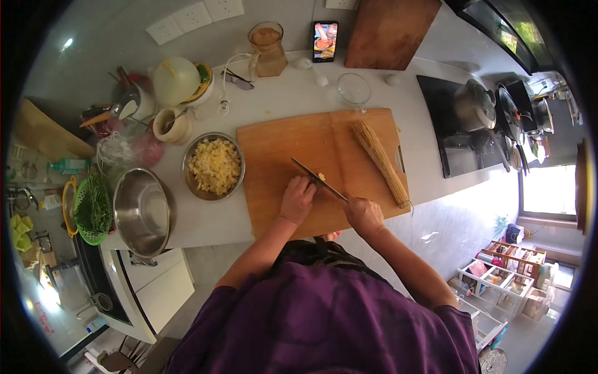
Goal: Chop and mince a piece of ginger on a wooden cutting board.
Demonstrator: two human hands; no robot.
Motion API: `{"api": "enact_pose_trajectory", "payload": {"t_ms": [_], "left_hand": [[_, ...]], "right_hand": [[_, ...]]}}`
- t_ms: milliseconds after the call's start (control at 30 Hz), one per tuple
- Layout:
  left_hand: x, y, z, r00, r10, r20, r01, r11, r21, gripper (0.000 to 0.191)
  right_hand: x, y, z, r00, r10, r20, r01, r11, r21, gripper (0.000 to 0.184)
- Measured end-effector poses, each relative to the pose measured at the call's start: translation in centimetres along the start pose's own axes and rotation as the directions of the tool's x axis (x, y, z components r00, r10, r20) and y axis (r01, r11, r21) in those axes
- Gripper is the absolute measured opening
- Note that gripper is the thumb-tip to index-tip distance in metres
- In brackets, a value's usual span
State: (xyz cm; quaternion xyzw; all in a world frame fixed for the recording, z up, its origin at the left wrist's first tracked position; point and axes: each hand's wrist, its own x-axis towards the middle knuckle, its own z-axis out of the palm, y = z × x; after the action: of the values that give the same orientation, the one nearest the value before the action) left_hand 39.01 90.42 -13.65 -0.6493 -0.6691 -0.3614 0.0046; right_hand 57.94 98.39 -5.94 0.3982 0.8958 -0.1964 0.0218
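A kitchen knife (pixel 319 178) lies slanted over the wooden cutting board (pixel 289 135), its handle inside my right hand (pixel 366 216). My left hand (pixel 298 198) rests on the board with curled fingers close against the blade; whatever may be under them is hidden. A small pale yellow piece of food (pixel 321 176) sits at the far side of the blade. On the board's right part lies a long bundle of thin bamboo sticks (pixel 379 163). To the left of the board stands a steel bowl (pixel 186 184) full of crumbly, pale yellow food (pixel 214 167).
An empty steel basin (pixel 142 210) and a green basket (pixel 86 236) of herbs stand left. Behind the board are a glass jug (pixel 271 58), a propped phone (pixel 325 42) and a glass bowl (pixel 354 89). A pot (pixel 474 105) sits on the black cooktop (pixel 434 110) at right.
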Motion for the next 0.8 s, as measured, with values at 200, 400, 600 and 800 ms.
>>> {"api": "enact_pose_trajectory", "payload": {"t_ms": [200, 400, 600, 800], "left_hand": [[0.1, 0.4, -0.7, 0.999, -0.024, -0.039, 0.021, 0.997, -0.076, 0.02], [-0.7, 0.2, 0.1, 0.999, -0.041, 0.009, 0.041, 0.999, -0.022, 0.019], [-0.1, 0.2, -0.1, 0.998, -0.057, 0.01, 0.057, 0.998, -0.032, 0.019], [0.3, 0.1, 0.0, 0.99, 0.014, -0.141, -0.018, 0.999, -0.027, 0.017]], "right_hand": [[-1.0, -0.9, -1.7, 0.995, 0.02, 0.095, -0.015, 0.999, -0.045, 0.022], [0.7, -0.4, 1.6, 1.0, -0.015, -0.001, 0.015, 0.999, -0.041, 0.023], [0.3, -0.2, 0.4, 1.0, -0.006, 0.0, 0.006, 0.999, -0.032, 0.023], [-0.6, -1.5, -2.9, 0.992, 0.06, 0.107, -0.063, 0.997, 0.032, 0.022]]}}
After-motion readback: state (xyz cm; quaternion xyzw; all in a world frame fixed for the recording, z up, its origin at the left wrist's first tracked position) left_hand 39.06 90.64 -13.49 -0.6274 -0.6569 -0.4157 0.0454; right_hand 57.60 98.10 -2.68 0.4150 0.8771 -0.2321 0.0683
